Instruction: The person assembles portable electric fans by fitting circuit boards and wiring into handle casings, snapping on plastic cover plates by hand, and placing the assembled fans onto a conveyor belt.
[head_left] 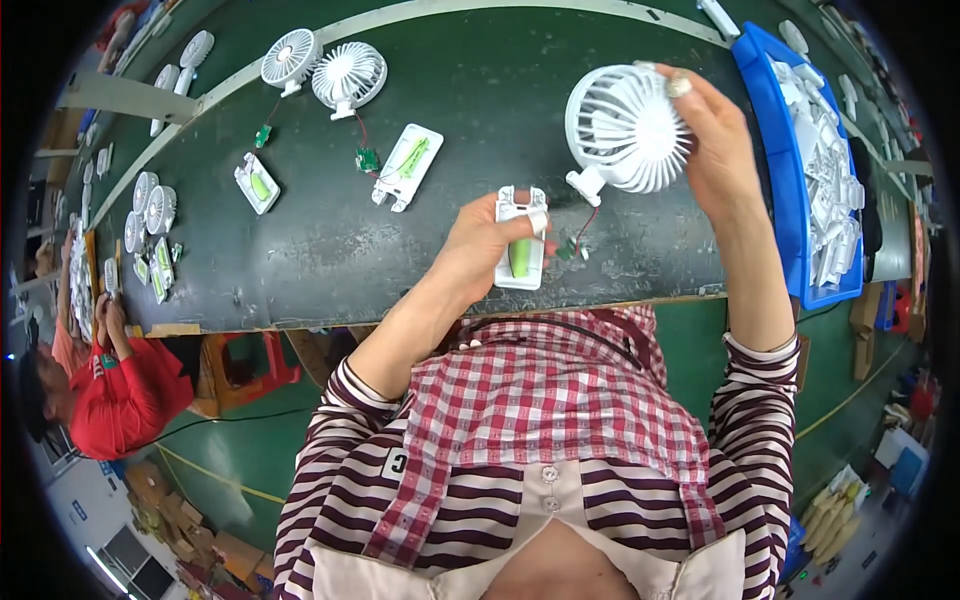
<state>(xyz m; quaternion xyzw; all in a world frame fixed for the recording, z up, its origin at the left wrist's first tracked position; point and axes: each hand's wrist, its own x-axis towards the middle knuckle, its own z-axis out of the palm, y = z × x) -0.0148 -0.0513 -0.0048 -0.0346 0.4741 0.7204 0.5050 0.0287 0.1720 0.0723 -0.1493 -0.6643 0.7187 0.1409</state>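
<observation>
My right hand (715,125) grips the rim of a white fan head (635,130), lifted over the dark bench at the right. From the fan's neck a red wire runs down to a small green circuit board (567,249), partly hidden behind the fingers of my left hand (487,245). That hand is closed around a white handle shell (520,268) with a green battery cell (520,256) inside, its thumb lying across the shell. Finger covers show on both thumbs.
Two more fan heads (349,78) lie at the back left, wired to boards and opened handle shells (409,168). A blue bin (790,200) of white plastic parts stands at the right. Another assembled group of fans (160,210) lies far left, near a co-worker in red (135,395).
</observation>
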